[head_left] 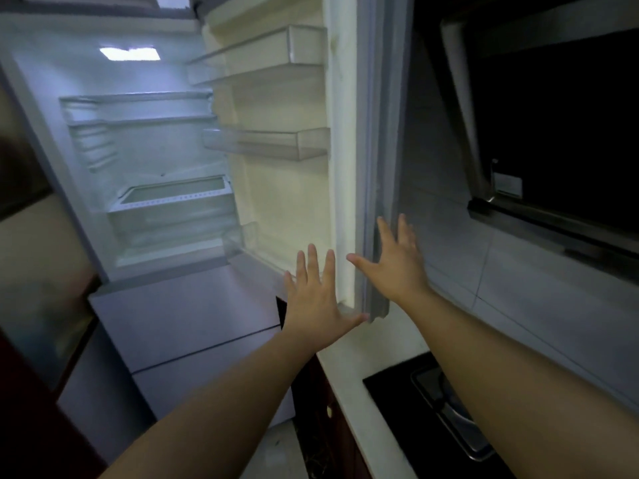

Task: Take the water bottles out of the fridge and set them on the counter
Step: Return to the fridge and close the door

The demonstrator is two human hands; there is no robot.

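The fridge (103, 167) stands open and lit, its shelves and clear drawer (173, 202) bare. Its door (287, 202) is swung out to the right, with three clear door bins that hold nothing. No water bottle shows anywhere in the head view. My left hand (316, 299) is spread flat in front of the door's lower inner corner, fingers apart, holding nothing. My right hand (394, 261) is also spread, its fingers lying against the door's grey outer edge (377, 167). The white counter (349, 382) runs along the lower right beneath my right forearm.
A black cooktop (415, 402) with a metal burner is set into the counter. A dark range hood (553, 133) hangs above it at the right, over a tiled wall. Closed grey freezer drawers (193, 326) sit below the open compartment. Dark cabinet doors are under the counter.
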